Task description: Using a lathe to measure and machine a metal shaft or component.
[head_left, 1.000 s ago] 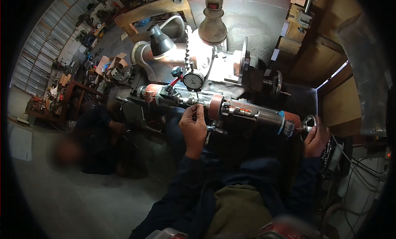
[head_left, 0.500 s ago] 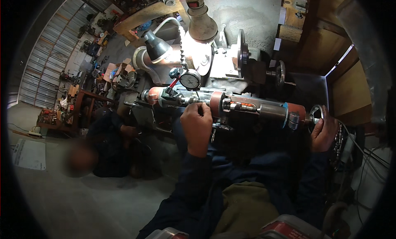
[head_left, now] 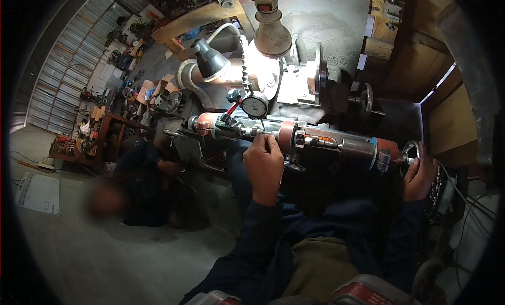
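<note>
Hands: two. My left hand [head_left: 264,163] is narrow, thumb and forefinger pinched at the shaft [head_left: 253,131]; I cannot tell whether the tips grip it or something small against it. My right hand [head_left: 419,179] is closed on the handwheel [head_left: 412,153] at the fixture's right end, thumb on the near side, presumably to steady or turn it.

Shaft: one, located between the left collar [head_left: 205,124] and the middle collar [head_left: 287,138], below the gauge. Collars: three, all red, the right collar [head_left: 387,153] standing next to the handwheel; they appear spaced to carry parts on one line. Grey cylinder [head_left: 355,149]: one, between the middle and right collars.

Gauge [head_left: 254,105]: one, dial tilted up toward me, likely for reading while both hands are occupied. Its stem points down at the shaft; contact is hidden by size. Red arm [head_left: 232,110]: one, just left of the gauge.

Lamps: two, a black lamp [head_left: 209,60] and a beige lamp [head_left: 272,32], both above the fixture, apparently placed to light it.
</note>
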Motion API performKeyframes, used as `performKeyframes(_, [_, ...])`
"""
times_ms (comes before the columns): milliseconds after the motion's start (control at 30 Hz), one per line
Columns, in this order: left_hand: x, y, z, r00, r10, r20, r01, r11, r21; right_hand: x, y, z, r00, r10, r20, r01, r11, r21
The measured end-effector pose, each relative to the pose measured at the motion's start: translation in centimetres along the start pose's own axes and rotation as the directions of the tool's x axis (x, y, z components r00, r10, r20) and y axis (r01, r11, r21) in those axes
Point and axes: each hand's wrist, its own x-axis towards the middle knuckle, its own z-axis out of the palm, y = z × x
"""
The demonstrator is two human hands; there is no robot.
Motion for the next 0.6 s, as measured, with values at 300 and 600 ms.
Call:
performKeyframes(300, [0.1, -0.4, 0.8, 0.994, 0.105, -0.042, -0.097, 0.984, 0.152, 0.0, 0.3, 0.1, 0.999, -0.047, -0.022, 0.046, 0.999, -0.029])
performKeyframes(600, [-0.7, -1.0, 0.4, 0.997, -0.063, 0.046, 0.073, 0.962, -0.265, -0.1, 0.6, 0.1, 0.999, -0.037, 0.005, 0.037, 0.999, 0.031])
